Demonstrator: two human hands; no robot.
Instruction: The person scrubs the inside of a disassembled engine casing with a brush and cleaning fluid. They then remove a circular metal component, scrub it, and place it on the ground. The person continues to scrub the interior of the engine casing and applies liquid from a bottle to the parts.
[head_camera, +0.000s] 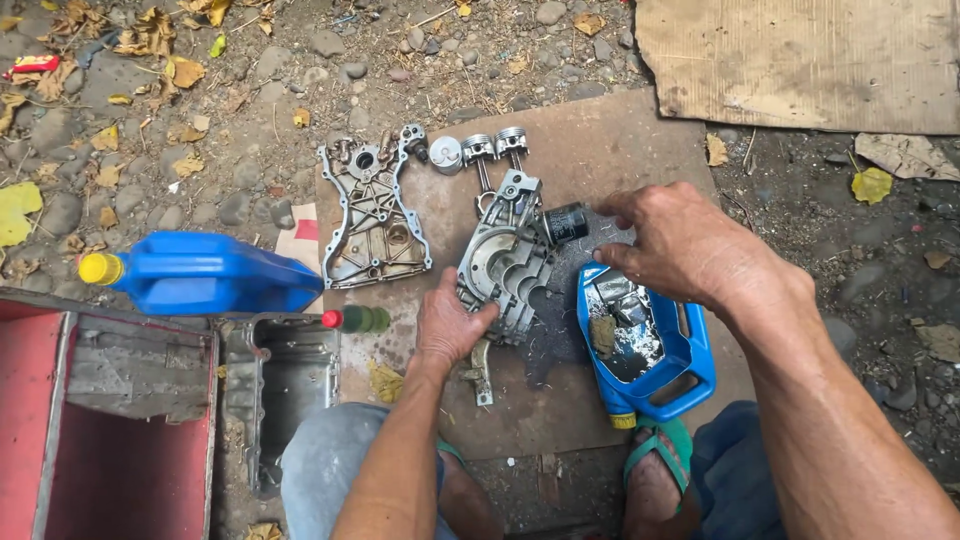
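While our left hand (447, 327) presses flat on the engine casting (503, 265) and right-hand fingers (622, 205) pinch the black oil filter (566, 222) (slippery-looking), it could slip into the cut-open blue jug (690, 352).

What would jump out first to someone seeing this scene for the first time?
Probably the two hands at centre: the left hand presses on a grey metal engine housing lying on a cardboard sheet, while the right hand hovers by a small black oil filter. Next come the bright blues: a cut-open blue jug holding dark liquid beneath the right hand, and a whole blue jug with a yellow cap lying at left.
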